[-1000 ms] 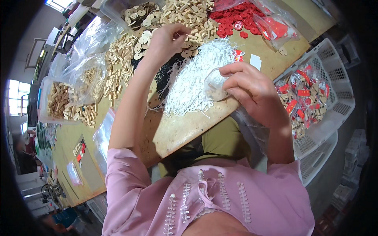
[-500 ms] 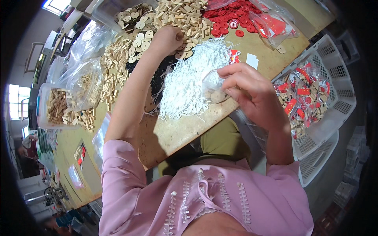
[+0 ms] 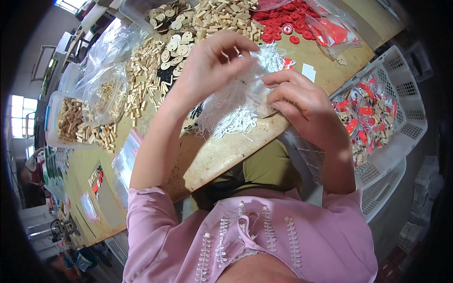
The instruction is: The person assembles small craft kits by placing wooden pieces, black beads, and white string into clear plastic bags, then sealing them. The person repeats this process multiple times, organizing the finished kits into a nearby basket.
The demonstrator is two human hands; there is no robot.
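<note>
My right hand (image 3: pixel 302 96) pinches a small clear plastic bag (image 3: pixel 258 103) at the table's front edge. Pale pieces show dimly inside the bag. Above a heap of white looped strings (image 3: pixel 231 123), my left hand (image 3: pixel 212 68) hangs with bent fingers pointing at the bag. Its fingertips are blurred, and what they hold, if anything, cannot be made out. Behind the left hand lie round wooden discs with holes (image 3: pixel 177 49) and a pile of small wooden blocks (image 3: pixel 226 19).
Red discs (image 3: pixel 283 21) lie at the far side, beside a clear bag of red pieces (image 3: pixel 332 33). A white basket (image 3: pixel 409 94) of filled packets stands at the right. At the left are a plastic tub (image 3: pixel 53 118) of wooden sticks and loose plastic bags (image 3: pixel 101 61).
My left hand has left the wooden discs and come toward me and to the right, over the white strings near the bag. My right hand keeps its hold on the bag.
</note>
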